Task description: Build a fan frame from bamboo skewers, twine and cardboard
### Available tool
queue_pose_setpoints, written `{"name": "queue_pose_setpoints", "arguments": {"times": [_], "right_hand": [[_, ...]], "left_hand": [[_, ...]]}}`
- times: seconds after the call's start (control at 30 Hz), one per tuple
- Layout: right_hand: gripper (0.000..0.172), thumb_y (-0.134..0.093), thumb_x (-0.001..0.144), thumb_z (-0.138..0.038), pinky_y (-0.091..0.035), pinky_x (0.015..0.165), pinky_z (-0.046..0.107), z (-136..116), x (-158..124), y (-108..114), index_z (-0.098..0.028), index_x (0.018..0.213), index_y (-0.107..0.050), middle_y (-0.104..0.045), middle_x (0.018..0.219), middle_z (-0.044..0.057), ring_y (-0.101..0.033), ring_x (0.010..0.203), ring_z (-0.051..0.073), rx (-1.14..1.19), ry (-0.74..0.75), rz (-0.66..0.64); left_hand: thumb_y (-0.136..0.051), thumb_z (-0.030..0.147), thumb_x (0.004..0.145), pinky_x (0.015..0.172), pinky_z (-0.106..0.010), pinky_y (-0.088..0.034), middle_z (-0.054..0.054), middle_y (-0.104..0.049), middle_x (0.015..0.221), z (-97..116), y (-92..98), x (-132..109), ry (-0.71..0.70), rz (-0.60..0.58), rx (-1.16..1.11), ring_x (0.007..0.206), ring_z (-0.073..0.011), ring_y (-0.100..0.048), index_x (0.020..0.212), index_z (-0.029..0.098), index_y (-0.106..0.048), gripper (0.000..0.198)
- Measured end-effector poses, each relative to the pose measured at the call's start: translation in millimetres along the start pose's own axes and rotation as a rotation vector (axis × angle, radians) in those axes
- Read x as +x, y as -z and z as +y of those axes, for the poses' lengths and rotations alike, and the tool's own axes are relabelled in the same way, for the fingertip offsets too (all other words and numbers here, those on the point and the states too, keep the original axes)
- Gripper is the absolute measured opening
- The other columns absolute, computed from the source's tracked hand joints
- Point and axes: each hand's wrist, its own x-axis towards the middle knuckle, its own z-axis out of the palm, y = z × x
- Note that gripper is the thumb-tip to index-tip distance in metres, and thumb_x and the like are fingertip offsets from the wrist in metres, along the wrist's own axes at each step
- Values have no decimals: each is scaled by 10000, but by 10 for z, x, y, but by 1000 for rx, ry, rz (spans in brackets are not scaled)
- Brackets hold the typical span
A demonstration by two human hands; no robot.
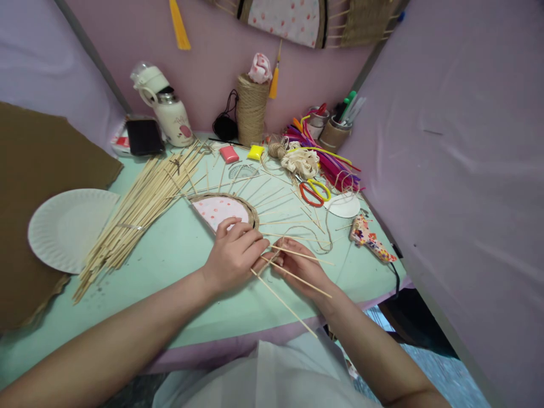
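Note:
A half-round craft piece (216,208) lies on the table, faced with white red-dotted cloth and edged with brown cord. Thin wooden sticks (293,279) fan out from its curved rim. My left hand (237,249) grips the rim, its fingers curled over the lower right end and covering part of the cloth. Close beside it, my right hand (300,266) pinches brown twine (272,258) among the nearest sticks, palm turned up beneath them. A loose length of the twine loops across the table beyond the right hand.
A bundle of sticks (140,218) lies left, over a paper plate (63,226) and cardboard (38,153). Scissors (312,192), pipe cleaners (335,164) and a glue gun (369,238) lie right. A bottle (170,116) and twine spool (251,110) stand behind.

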Motion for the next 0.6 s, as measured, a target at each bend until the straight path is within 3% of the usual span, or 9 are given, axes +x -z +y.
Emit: {"name": "queue_pose_setpoints", "arguments": {"times": [0.6], "right_hand": [[230,-763,748,-232,-295,496,165,17,78,38,-151,670,-562,-411,577,-64,-359,526,54,116,-13,-29]], "left_hand": [[-600,267,871,945,-433,-321,-18,-729,822,-8,-19,-36,15,-39,-40,829,-199,-576,847,222,-664,82]]}}
